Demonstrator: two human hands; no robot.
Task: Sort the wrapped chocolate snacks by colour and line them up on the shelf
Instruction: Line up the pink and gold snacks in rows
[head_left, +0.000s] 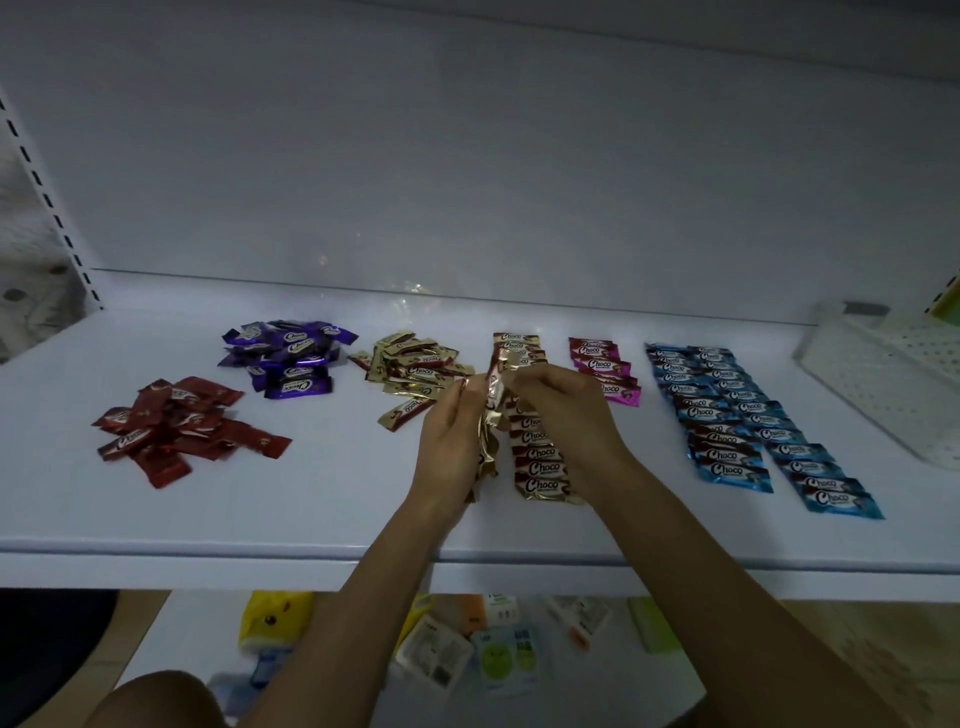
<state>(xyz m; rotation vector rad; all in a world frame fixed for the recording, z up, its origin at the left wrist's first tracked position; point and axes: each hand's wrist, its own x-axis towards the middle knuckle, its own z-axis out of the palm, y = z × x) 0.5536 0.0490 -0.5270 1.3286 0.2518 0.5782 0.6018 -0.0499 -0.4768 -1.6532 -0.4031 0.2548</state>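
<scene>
Both hands are up over the white shelf (311, 512), close together. The left hand (448, 441) grips a gold bundle (485, 447) of wrapped snacks, fingers curled round it, while the right hand (567, 410) pinches the gold snack (500, 375) at the top of that bundle. Directly beneath and between the hands runs the gold row (540, 470), neatly overlapped. Just right of the right hand sits the pink row (602, 364), and beyond it the blue rows (727, 415). Left of the left hand lies the loose gold pile (410, 374), then the purple pile (288, 358), and the red pile (176, 431) well apart.
</scene>
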